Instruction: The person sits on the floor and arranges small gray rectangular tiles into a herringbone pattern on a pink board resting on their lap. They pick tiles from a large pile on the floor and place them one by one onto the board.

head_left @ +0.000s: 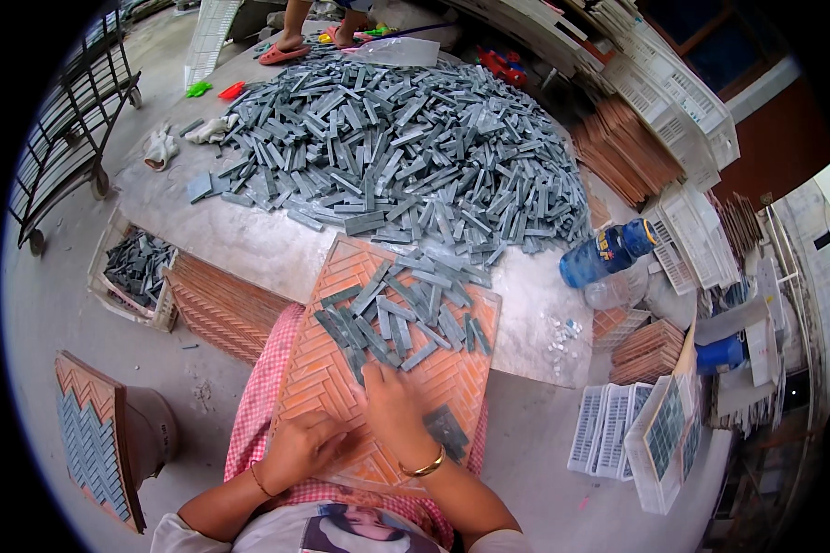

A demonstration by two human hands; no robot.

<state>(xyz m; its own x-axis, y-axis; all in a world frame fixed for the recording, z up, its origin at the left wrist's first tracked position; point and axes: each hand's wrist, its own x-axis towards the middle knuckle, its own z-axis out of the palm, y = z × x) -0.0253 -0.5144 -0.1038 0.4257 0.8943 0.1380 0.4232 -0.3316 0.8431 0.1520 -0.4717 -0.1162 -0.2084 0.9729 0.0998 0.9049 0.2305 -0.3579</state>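
An orange board with herringbone grooves lies across my lap. Loose grey stone strips are heaped on its far half. My right hand, slightly blurred, reaches over the middle of the board. Its fingers are bent together at the near edge of the loose strips, around the end of a grey strip. Low over the board's left side is my left hand, its fingers curled together; whether anything small is between them is hidden. Beside my right wrist, a few dark grey pieces sit in the board's grooves.
A large pile of grey strips covers the table ahead. A blue bottle stands at its right. Stacked orange boards, a crate and a filled board on a bucket are left. White trays stand right. Another person's feet show beyond.
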